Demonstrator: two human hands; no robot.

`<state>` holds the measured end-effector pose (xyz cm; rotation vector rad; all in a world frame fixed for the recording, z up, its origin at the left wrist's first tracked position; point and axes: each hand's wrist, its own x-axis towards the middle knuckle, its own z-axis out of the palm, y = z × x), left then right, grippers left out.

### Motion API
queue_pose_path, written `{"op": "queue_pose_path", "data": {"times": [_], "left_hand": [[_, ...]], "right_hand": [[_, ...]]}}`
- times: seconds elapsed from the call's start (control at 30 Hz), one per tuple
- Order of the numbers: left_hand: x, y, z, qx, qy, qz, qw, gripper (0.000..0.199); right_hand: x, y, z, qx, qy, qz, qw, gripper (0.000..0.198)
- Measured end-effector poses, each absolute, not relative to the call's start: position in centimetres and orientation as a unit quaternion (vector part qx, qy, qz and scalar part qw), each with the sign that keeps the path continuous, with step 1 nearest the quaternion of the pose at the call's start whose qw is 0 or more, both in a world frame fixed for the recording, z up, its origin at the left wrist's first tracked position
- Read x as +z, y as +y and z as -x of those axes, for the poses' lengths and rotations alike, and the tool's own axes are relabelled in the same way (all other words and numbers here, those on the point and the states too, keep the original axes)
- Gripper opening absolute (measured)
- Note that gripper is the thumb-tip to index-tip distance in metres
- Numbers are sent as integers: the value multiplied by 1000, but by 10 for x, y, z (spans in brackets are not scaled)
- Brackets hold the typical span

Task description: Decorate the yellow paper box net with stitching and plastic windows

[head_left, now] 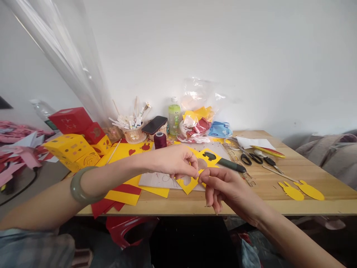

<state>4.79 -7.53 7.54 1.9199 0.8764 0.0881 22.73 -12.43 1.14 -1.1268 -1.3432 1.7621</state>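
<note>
My left hand [180,162] is closed in a pinch above the middle of the table, its palm turned down. Close against it, my right hand [223,184] also pinches, thumb to index finger, the other fingers loosely curled. The fingertips of both hands almost meet; whatever lies between them is too small to make out. Beneath and behind the hands is yellow paper [187,190] with shapes cut out of it, lying on a pale sheet [150,180] with drawn lines. A dark green, pen-shaped tool [232,165] rests just right of that paper.
Two yellow rabbit-shaped cutouts [309,190] lie at the right, near scissors [256,158]. Behind stand a purple thread spool [160,140], a phone [155,124], a green bottle [174,117] and a plastic bag [195,128]. Red boxes [71,120] and yellow boxes [67,149] are stacked left.
</note>
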Motion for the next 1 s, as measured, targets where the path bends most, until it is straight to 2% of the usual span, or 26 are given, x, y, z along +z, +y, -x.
{"op": "queue_pose_path", "data": {"times": [0.7,1.0], "left_hand": [[78,-70,-38,37,343,-826,446,16],[81,-69,-35,42,349,-824,444,15]], "right_hand": [[11,-125,-226,658,-493,439,362,10],[12,-126,-226,685,-478,413,363,21]]}}
